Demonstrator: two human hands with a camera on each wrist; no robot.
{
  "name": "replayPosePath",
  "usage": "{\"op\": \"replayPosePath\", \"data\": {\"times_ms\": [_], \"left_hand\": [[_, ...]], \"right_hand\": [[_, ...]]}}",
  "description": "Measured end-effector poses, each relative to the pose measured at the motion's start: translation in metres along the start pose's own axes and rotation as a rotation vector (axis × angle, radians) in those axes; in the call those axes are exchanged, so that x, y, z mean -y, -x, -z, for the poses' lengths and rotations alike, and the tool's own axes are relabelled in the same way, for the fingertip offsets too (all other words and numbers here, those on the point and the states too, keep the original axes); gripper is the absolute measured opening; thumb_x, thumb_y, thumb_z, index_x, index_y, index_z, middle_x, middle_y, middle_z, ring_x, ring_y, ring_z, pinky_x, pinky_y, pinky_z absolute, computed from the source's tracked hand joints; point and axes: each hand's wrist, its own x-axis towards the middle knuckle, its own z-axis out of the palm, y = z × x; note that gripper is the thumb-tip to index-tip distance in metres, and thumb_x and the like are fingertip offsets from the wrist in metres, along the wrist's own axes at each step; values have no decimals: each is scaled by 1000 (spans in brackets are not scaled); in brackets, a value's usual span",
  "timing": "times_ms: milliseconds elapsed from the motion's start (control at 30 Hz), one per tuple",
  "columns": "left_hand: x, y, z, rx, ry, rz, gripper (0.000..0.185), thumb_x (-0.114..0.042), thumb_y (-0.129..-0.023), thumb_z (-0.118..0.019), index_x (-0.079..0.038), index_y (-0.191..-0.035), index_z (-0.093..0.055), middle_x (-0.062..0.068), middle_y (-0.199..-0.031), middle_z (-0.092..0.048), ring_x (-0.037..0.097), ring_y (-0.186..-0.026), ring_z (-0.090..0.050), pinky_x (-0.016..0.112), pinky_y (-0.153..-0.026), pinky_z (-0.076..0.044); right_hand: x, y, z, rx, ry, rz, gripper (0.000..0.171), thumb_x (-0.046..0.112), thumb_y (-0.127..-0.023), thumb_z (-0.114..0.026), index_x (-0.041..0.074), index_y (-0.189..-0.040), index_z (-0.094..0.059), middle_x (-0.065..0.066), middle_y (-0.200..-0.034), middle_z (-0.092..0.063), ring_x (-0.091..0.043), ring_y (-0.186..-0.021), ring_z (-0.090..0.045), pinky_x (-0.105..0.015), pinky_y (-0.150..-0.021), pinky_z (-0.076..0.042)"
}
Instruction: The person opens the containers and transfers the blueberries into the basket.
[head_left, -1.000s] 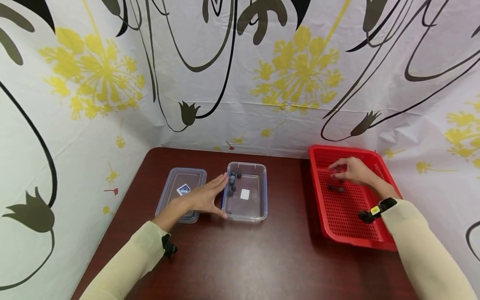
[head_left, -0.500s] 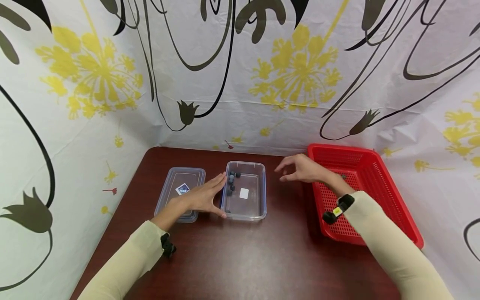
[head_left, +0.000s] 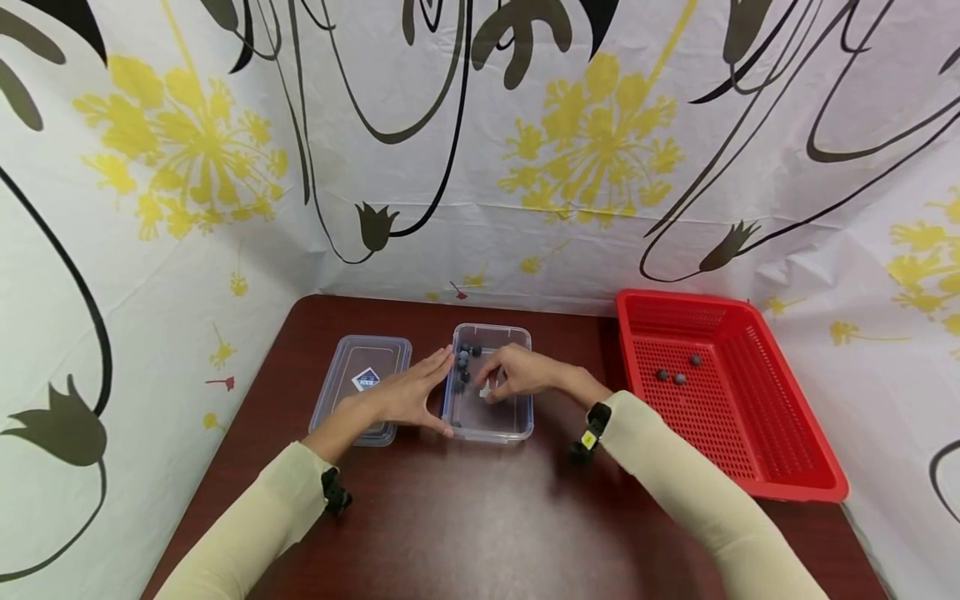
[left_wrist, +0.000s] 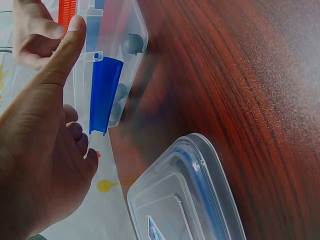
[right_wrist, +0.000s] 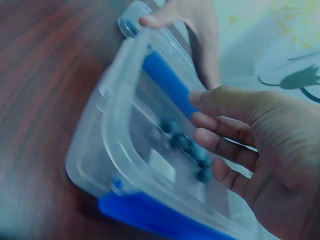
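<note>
A clear plastic container (head_left: 489, 421) with blue side clips stands uncovered on the table, several blueberries (head_left: 463, 367) gathered along its left side. My left hand (head_left: 408, 393) rests against the container's left wall, thumb and fingers spread along it. Over the container's inside is my right hand (head_left: 521, 371), its fingers loosely bent and pointing down. In the right wrist view no berry shows between the right hand's (right_wrist: 265, 135) thumb and fingers. The blueberries (right_wrist: 182, 142) lie below those fingertips. Three more blueberries (head_left: 679, 378) sit in the red basket (head_left: 738, 417) on the right.
The container's clear lid (head_left: 348, 379), with a blue-and-white label, lies flat left of the container, partly behind the left hand. A patterned sheet (head_left: 480, 250) hangs behind the dark wooden table (head_left: 480, 508).
My right hand has moved left, from inside the red basket across the table to above the clear container. My left hand has stayed at the container's left wall.
</note>
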Motion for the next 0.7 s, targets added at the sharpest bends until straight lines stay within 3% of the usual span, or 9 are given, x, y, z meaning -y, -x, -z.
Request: {"op": "replayPosePath", "data": {"times_ms": [233, 700], "left_hand": [[1, 0, 1, 1, -2, 2, 132, -69, -82, -81, -4, -170, -7, 10, -179, 4, 29, -165, -4, 53, -129, -24], [-2, 0, 2, -8, 13, -5, 132, -67, -82, -83, -3, -170, -8, 12, -179, 3, 31, -164, -5, 54, -128, -25]], "right_hand": [[-1, -20, -29, 72, -12, -25, 21, 8, -87, -86, 2, -107, -81, -4, -95, -79, -1, -81, -68, -19, -76, -57], [-2, -32, -60, 71, -30, -72, 14, 1, -85, -82, 5, -99, -81, -1, -87, -78, 5, -76, -64, -15, -74, -57]]}}
